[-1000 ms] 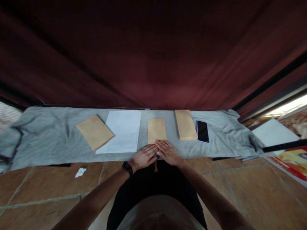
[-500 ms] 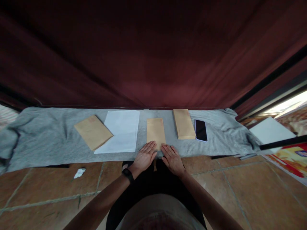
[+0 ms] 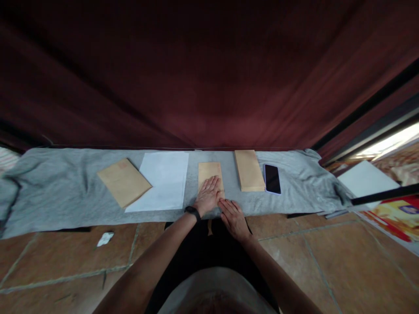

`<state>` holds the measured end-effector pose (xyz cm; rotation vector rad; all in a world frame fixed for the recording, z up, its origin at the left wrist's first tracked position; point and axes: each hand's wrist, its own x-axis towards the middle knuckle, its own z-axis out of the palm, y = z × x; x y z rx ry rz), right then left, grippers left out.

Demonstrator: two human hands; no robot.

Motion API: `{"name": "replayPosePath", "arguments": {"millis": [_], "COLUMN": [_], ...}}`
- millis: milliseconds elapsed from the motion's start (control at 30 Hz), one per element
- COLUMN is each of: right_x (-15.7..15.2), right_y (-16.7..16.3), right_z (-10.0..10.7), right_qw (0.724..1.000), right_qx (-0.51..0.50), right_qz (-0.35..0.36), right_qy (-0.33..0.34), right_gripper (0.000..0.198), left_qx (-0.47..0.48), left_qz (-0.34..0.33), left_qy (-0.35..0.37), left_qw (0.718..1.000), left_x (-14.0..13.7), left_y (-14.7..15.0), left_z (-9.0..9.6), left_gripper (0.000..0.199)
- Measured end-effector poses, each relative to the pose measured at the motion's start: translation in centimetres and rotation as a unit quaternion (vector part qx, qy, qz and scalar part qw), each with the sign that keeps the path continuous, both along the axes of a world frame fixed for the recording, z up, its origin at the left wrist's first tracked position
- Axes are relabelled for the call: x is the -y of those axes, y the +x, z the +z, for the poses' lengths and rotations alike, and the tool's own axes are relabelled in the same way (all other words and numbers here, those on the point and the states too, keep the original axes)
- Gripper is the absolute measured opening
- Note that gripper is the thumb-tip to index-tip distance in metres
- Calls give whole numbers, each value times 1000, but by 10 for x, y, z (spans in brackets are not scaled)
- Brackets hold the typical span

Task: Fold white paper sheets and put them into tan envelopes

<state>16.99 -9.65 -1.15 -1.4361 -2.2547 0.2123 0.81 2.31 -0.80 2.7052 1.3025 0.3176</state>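
Note:
A brown paper envelope [image 3: 209, 169] lies flat on the grey cloth in front of me, its long side pointing away. My left hand [image 3: 208, 194], with a black band at the wrist, rests flat on the envelope's middle and lower part, fingers stretched out. At the envelope's lower right corner lies my right hand [image 3: 233, 217], its fingers extended and the tips touching the edge. Both palms hide the near end of the envelope. To the right is a neat stack of brown envelopes [image 3: 250, 170].
White paper sheets [image 3: 166, 179] lie on the left, partly under more brown envelopes [image 3: 124, 182]. A phone [image 3: 272, 179] sits right of the stack. Grey cloth [image 3: 65, 187] covers the narrow surface, with a dark red curtain [image 3: 209, 87] behind. Crumpled white paper [image 3: 105, 238] is on the tiled floor.
My left hand has moved up and right from the envelope's near left corner onto its middle. The right hand stays near the lower right corner. The view has shifted slightly.

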Motion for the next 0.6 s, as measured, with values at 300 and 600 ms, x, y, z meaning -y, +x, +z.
{"name": "replayPosePath", "arguments": {"millis": [300,600], "right_x": [-1,-2], "right_y": [4,5], "right_z": [-4,-9], "right_qw": [997,995], "right_qx": [-76,-102], "right_qz": [-7,-6], "right_qy": [5,15], "right_gripper": [44,42], "left_qx": [23,15], "left_qz": [45,9], "left_qy": [5,15], "left_qw": [999,1000], "left_x": [-36,-24], "left_y": [6,8], "left_z": [-3,-1], "left_gripper": [60,56]}}
